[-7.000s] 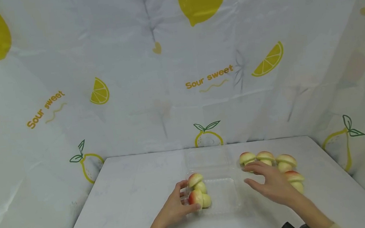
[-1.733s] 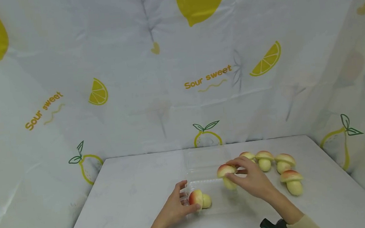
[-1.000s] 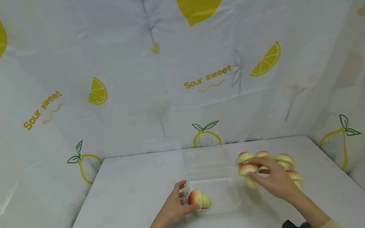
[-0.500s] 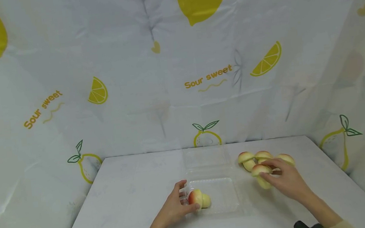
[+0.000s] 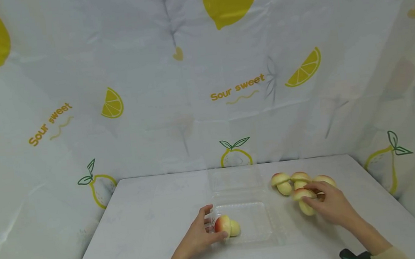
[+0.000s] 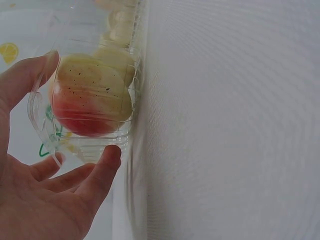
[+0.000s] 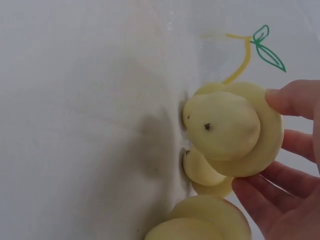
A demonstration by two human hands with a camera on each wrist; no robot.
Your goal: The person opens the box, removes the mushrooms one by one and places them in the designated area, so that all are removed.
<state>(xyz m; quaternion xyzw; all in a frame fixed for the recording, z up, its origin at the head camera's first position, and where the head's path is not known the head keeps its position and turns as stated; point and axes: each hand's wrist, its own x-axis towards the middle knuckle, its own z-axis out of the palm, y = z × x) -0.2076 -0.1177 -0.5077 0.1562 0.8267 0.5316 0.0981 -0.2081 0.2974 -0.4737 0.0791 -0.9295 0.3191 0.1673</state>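
A clear plastic clamshell box (image 5: 256, 231) lies open at the middle of the white table, its lid (image 5: 236, 179) folded back. One toy mushroom (image 5: 226, 226) with a red-and-cream cap lies in its left front corner. My left hand (image 5: 211, 224) grips that corner; in the left wrist view its fingers (image 6: 102, 170) curl round the box wall (image 6: 45, 132) beside the mushroom (image 6: 90, 100). My right hand (image 5: 313, 197) pinches another mushroom (image 5: 304, 200) by the cap, low over the table right of the box. The right wrist view shows that mushroom (image 7: 232, 127) stem-first between the fingertips (image 7: 295, 97).
Three more mushrooms (image 5: 281, 181) (image 5: 299, 177) (image 5: 325, 180) stand in a row behind the right hand, two of them (image 7: 202, 170) (image 7: 200, 225) close to the held one. A lemon-print cloth (image 5: 227, 102) walls the table on three sides. A green wrist strap (image 5: 354, 255) shows at the bottom right.
The right hand has carried one mushroom out of the box and rightward, down beside the row on the table. One mushroom stays in the box. The left hand has not moved.
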